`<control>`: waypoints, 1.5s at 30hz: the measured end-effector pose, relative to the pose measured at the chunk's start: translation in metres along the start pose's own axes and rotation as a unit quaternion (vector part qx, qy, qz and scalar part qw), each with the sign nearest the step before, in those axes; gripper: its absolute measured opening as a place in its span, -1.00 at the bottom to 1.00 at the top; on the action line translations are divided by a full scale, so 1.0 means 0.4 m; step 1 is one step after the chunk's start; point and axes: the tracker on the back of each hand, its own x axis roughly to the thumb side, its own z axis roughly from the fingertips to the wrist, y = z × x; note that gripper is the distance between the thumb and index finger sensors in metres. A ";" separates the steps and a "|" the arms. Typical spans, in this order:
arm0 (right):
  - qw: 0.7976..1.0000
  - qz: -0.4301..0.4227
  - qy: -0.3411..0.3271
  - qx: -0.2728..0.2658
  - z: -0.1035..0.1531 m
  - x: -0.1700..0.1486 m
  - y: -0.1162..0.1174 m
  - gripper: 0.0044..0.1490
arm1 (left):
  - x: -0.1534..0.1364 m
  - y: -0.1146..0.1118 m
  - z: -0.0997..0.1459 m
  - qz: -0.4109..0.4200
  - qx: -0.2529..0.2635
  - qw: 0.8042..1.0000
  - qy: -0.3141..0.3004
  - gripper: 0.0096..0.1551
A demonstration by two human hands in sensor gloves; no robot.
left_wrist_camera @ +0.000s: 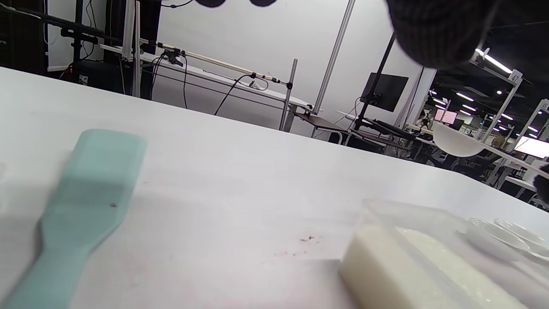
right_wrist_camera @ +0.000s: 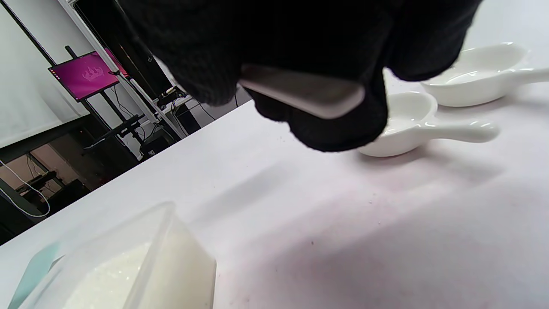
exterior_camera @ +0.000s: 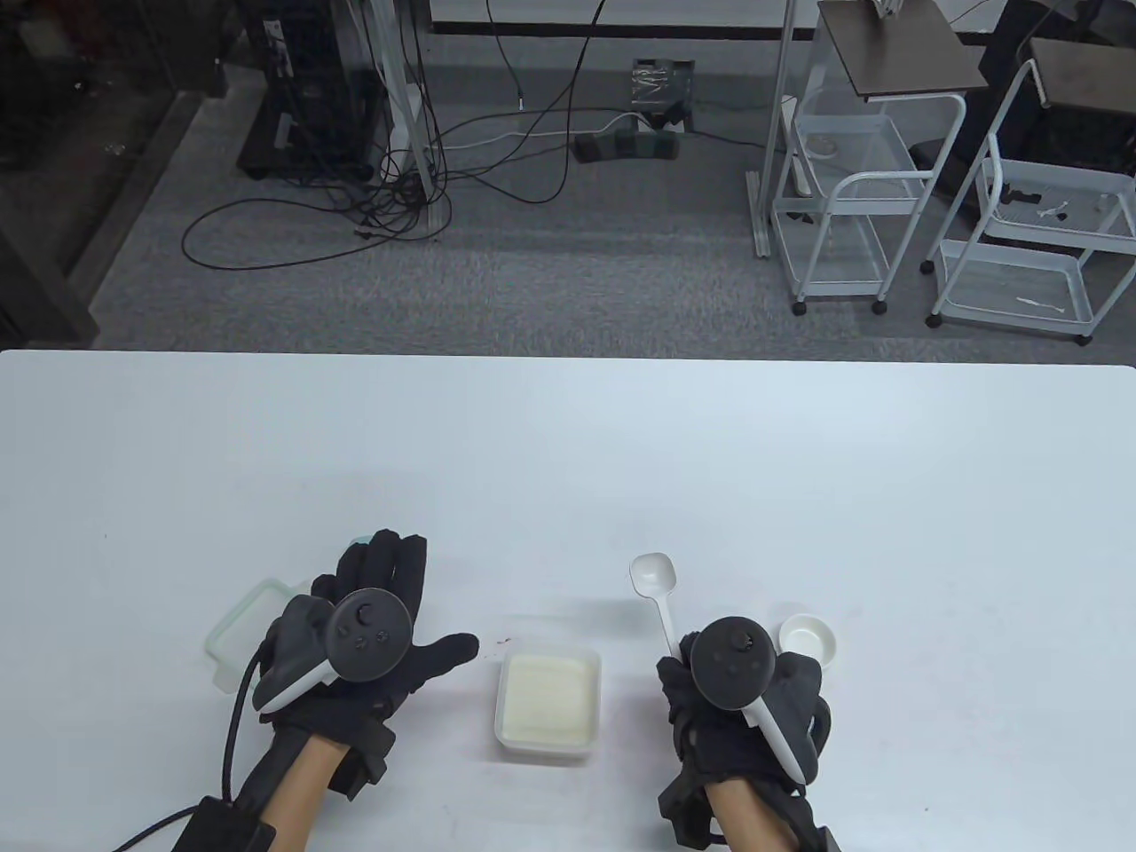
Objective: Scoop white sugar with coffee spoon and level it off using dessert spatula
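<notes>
Here, a white coffee spoon point(exterior_camera: 655, 586) is gripped by its handle in the right hand point(exterior_camera: 741, 701), bowl raised (apparently empty), just right of the sugar container point(exterior_camera: 548, 703). The left hand point(exterior_camera: 355, 635) hovers spread and empty above the teal dessert spatula point(left_wrist_camera: 81, 201), likely about to grasp it, on the desk point(exterior_camera: 568, 444).

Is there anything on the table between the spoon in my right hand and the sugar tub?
Nothing visible does. The right hand grips the white coffee spoon by its handle, bowl raised and empty. Only bare table lies between it and the open sugar container to its left.
</notes>
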 end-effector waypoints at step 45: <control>0.932 0.231 -0.274 0.060 0.097 0.156 0.044 -0.48 | 0.152 -0.200 -0.040 0.013 -0.161 0.976 -0.145 0.44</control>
